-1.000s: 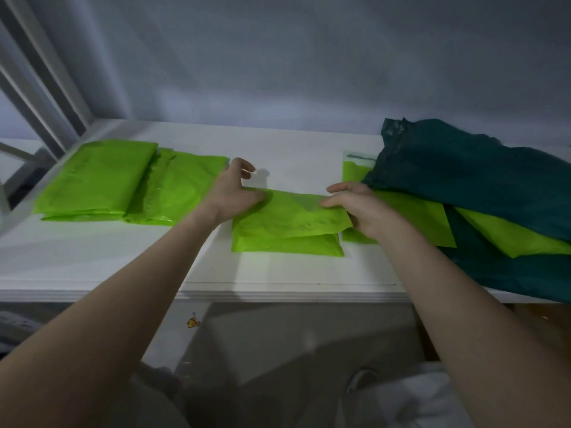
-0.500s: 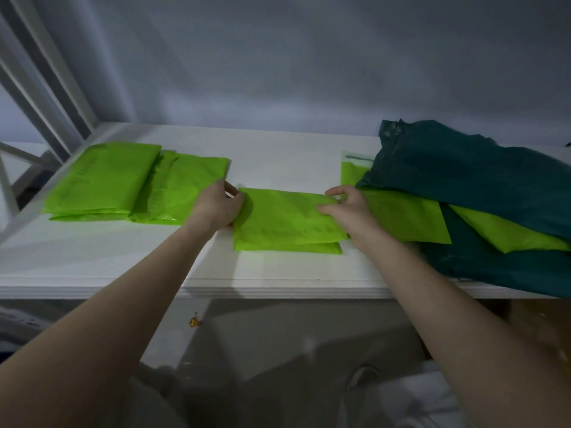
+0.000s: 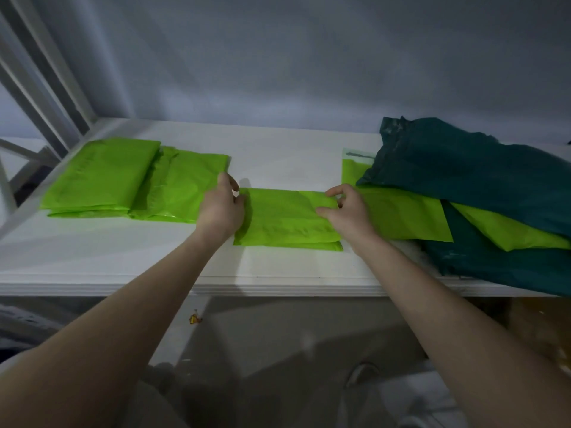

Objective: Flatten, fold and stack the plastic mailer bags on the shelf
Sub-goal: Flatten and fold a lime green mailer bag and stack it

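Behind everything you have a plain grey wall [image 3: 309, 63], and at your far left white diagonal frame bars [image 3: 37, 72] slant up and away. Down below, a small yellow scrap [image 3: 194, 319] lies on the grey floor [image 3: 278, 350], with a blurred curved handle [image 3: 360, 370] to its lower right.

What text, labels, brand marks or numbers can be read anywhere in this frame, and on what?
None can be read.
Dark strip on the pale flap of the flat lime-green plastic mailer bag: too blurred to tell if it is print.
Small yellow object on the floor below the white shelf: too small to read.
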`<state>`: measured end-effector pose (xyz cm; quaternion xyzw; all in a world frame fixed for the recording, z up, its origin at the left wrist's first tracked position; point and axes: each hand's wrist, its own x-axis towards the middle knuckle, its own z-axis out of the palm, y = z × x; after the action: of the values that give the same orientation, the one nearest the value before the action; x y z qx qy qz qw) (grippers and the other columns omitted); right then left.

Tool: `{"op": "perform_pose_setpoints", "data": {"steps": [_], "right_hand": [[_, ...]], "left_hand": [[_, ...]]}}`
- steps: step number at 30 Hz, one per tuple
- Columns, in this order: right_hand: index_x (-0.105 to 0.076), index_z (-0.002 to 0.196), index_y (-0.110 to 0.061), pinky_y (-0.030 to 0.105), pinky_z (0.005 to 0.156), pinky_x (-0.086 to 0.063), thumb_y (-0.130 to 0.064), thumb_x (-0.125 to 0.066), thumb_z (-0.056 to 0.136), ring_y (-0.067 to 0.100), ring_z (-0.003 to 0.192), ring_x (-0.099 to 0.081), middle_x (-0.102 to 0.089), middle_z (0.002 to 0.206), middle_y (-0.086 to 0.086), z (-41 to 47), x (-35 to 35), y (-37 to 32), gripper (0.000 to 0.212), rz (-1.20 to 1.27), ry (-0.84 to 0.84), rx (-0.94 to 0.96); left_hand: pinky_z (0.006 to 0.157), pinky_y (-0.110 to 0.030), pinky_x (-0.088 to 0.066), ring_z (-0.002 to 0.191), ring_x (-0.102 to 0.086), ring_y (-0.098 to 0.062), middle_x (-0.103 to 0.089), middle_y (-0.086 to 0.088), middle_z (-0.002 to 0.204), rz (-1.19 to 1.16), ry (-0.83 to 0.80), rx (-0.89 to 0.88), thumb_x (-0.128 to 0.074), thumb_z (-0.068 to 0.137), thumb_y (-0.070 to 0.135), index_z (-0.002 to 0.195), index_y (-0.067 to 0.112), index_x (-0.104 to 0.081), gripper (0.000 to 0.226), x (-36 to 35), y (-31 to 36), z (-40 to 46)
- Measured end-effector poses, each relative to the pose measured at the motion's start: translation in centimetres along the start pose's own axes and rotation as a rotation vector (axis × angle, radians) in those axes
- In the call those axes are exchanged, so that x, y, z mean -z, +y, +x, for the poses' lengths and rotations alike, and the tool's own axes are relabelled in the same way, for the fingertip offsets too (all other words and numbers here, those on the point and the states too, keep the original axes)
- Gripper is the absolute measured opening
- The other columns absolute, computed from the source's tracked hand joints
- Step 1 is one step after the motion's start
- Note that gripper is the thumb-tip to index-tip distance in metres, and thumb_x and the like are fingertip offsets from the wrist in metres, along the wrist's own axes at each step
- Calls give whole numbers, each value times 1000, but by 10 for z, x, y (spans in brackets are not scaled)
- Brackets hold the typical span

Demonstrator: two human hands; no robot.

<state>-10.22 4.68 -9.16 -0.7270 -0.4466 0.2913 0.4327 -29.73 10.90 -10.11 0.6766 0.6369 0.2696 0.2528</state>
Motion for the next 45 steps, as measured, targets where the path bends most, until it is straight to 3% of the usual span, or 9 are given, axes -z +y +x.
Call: {"op": "perform_pose_setpoints", "data": {"steps": [7,15,19,24,29,33,37,42,45], "right_hand": [[-56,102,-8,10,44,-33,-7,-72,76,5,57,-36,-35,68,-8,-1,-4,3,31,-39,28,17],[-50,94,-15,8,43,-33,-4,-70,77,4,58,-41,-33,72,-14,-2,-3,2,29,-47,1,-2],[-54,102,-11,24,54,-36,-4,-68,79,15,75,-49,-48,89,-3,-4,-4,1,28,-98,5,-4],[-55,107,-8,27,54,-33,-6,-67,79,14,65,-48,-45,70,-4,-8,-6,-2,31,-165,11,3],[-54,115,-10,26,60,-36,-4,-62,80,24,92,-56,-57,113,9,-7,-8,-3,36,-208,-23,-11],[-55,120,-14,22,52,-35,0,-58,77,18,81,-52,-54,120,9,0,-9,-4,44,-197,-62,-45],[-56,123,-8,18,69,-37,1,-57,79,18,96,-54,-55,124,10,7,-6,-9,45,-153,-62,-66],[-58,116,0,33,96,-33,-8,-53,84,35,112,-43,-46,118,18,2,-12,-14,34,-653,97,279],[-63,108,2,42,90,-45,-19,-44,86,38,104,-52,-56,112,20,-2,-28,-13,36,-719,80,492]], "left_hand": [[65,-39,-37,82,-56,-40,-62,-26,86,97,27,-133,-41,95,7,108,2,-52,18,-4,0,-2],[69,-41,-37,86,-55,-43,-51,-24,103,219,38,-231,-38,91,-3,113,4,-53,28,-9,-2,-8],[75,-49,-43,87,-56,-44,-45,-21,113,279,-3,-216,-35,88,-6,120,6,-50,37,-11,0,-13],[81,-50,-45,90,-57,-45,-43,-21,118,353,-30,-212,-35,85,-10,124,4,-49,44,-8,2,-11],[69,-44,-41,93,-56,-41,-40,-19,120,535,-32,-238,-36,89,-7,127,3,-45,40,-14,6,-18],[70,-39,-38,110,-43,-34,-42,-15,123,693,21,-268,-38,91,3,123,8,-51,35,-13,3,-16],[81,-42,-39,117,-37,-34,-40,-13,131,609,38,-273,-39,88,3,127,11,-50,42,-10,2,-13],[79,-42,-47,107,-54,-37,-58,-16,117,456,108,-520,-22,74,22,116,3,-58,58,-16,11,-17],[89,-40,-45,112,-54,-34,-58,-15,123,459,11,-522,-18,80,30,121,4,-56,62,-28,15,-23]]}}
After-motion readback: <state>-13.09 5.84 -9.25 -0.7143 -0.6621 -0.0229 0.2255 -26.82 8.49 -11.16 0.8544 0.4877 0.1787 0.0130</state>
